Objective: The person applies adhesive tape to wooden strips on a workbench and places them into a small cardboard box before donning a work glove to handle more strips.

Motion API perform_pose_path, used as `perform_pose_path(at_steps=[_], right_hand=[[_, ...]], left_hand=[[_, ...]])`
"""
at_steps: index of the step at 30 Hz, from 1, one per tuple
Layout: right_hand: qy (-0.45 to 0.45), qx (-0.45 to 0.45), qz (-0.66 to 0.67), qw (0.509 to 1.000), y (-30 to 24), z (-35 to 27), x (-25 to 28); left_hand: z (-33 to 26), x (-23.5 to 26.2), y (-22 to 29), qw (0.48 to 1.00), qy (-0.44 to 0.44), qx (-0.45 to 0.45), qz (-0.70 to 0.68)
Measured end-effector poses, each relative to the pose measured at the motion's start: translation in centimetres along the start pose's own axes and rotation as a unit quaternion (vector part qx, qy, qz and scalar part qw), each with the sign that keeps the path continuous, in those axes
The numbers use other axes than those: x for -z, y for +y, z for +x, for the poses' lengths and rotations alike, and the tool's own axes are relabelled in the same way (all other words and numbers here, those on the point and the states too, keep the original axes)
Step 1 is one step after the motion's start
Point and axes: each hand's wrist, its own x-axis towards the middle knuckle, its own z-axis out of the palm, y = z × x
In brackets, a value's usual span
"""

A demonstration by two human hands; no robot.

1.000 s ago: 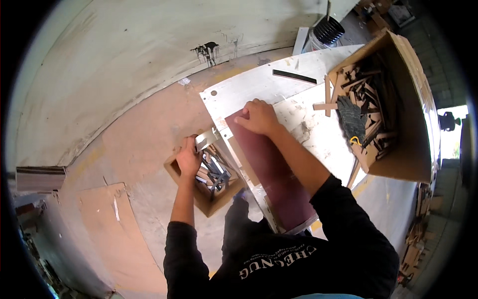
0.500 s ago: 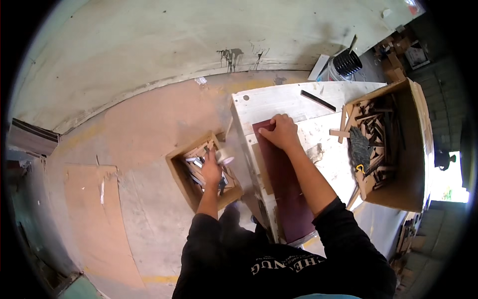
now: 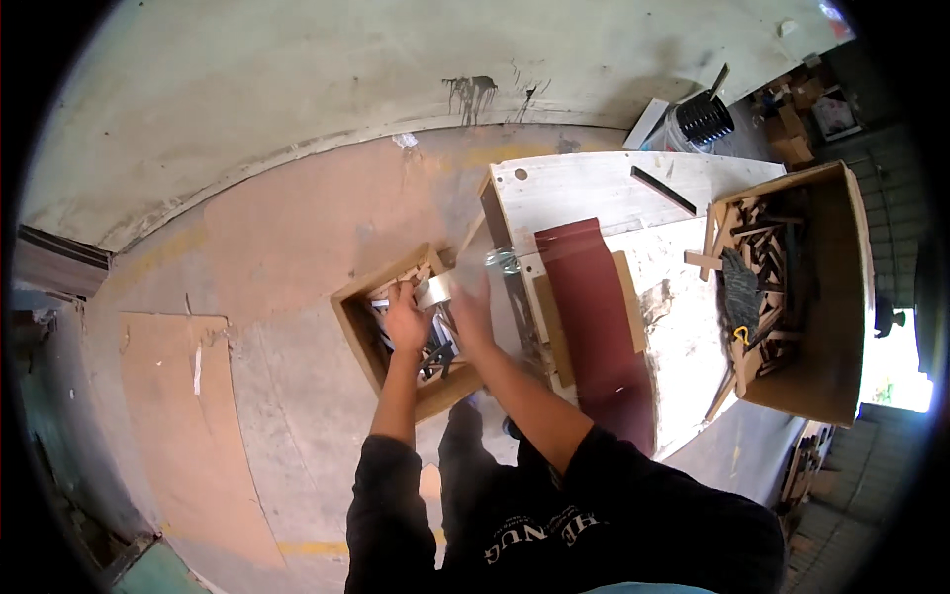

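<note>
A pale roll of tape (image 3: pixel 433 290) is gripped in the fingers of my left hand (image 3: pixel 406 319), over a small open cardboard box (image 3: pixel 427 402) of wood strips and scraps. My right hand (image 3: pixel 471 312) is close to the roll on its right side, smeared by motion, so its fingers do not read clearly. A shiny, clear patch (image 3: pixel 503 260) shows just past it, by the table edge; I cannot tell what it is. On the white table lies a dark red sheet (image 3: pixel 586 297) over a piece of brown cardboard (image 3: pixel 629 302), with neither hand on it.
A large cardboard box (image 3: pixel 816 337) of wood strips stands at the table's right end, a dark glove (image 3: pixel 740 289) on its contents. One dark strip (image 3: pixel 663 190) lies on the white tabletop (image 3: pixel 584 178). A bucket (image 3: pixel 683 127) holding a black coil stands behind.
My right hand has left the dark red sheet and come left beside the tape roll. More brown cardboard shows along the sheet's right side. My left hand stays over the small box.
</note>
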Motion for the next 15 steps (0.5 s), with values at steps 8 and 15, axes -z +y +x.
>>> perform_pose_path(at_steps=[8,15], right_hand=[[0.095,0.146,0.075,0.982,5.6,5.2,0.0],[0.098,0.152,0.064,0.981,4.3,5.2,0.6]], left_hand=[[-0.4,1.2,-2.2,0.962,-0.055,0.000,-0.266],[1.0,4.6,5.9,0.941,-0.096,-0.303,0.117]])
